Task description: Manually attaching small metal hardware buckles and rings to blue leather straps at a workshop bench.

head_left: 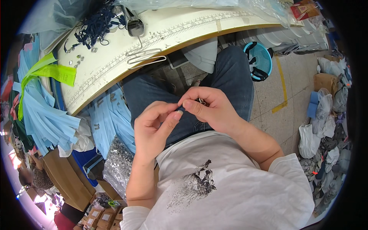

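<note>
Bench (168, 22) at twelve o'clock, left hand (151, 124) and right hand (214, 111) narrowly pinch a small dark piece (180, 109), apparently for fine control.

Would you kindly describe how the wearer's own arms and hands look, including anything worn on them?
The left hand and right hand are ungloved, with no ring, watch or bracelet visible. Both forearms are bare; the left sleeve and right sleeve are short, plain white and loose, belonging to a white T-shirt.
</note>
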The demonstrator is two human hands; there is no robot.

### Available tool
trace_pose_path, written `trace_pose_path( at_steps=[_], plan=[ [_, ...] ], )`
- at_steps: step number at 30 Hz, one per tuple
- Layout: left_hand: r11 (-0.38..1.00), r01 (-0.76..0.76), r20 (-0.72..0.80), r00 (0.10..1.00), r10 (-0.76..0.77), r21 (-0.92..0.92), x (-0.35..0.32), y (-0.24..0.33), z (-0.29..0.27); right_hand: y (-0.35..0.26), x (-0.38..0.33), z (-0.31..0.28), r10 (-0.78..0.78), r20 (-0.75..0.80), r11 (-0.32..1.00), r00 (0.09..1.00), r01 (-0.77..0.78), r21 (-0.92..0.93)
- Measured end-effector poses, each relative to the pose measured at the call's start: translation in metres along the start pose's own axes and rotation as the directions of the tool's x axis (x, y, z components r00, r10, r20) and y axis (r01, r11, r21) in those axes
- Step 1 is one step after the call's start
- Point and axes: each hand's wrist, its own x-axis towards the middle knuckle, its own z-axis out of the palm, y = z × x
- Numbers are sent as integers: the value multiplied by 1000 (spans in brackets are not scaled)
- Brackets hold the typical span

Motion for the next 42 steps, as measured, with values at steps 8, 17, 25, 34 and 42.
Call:
trace_pose_path(
  at_steps=[8,17,25,34,42],
  plan=[
    [997,-7,68,998,12,-73,1,-5,-6,7,1,-2,-151,30,988,988,151,7],
    [998,39,-63,997,-42,-45,-4,-8,2,5,2,-4,-21,23,995,1000,19,93],
    [935,-202,-64,971,229,292,-1,-9,6,6,7,-6,-51,31,998,998,50,25],
    [910,-229,-40,965,258,347,0,-12,7,15,8,-10,-484,25,815,875,461,-352],
    [992,-81,-129,987,93,95,-6,-15,13,16,6,-8,-358,9,928,934,357,-105]
  ],
)
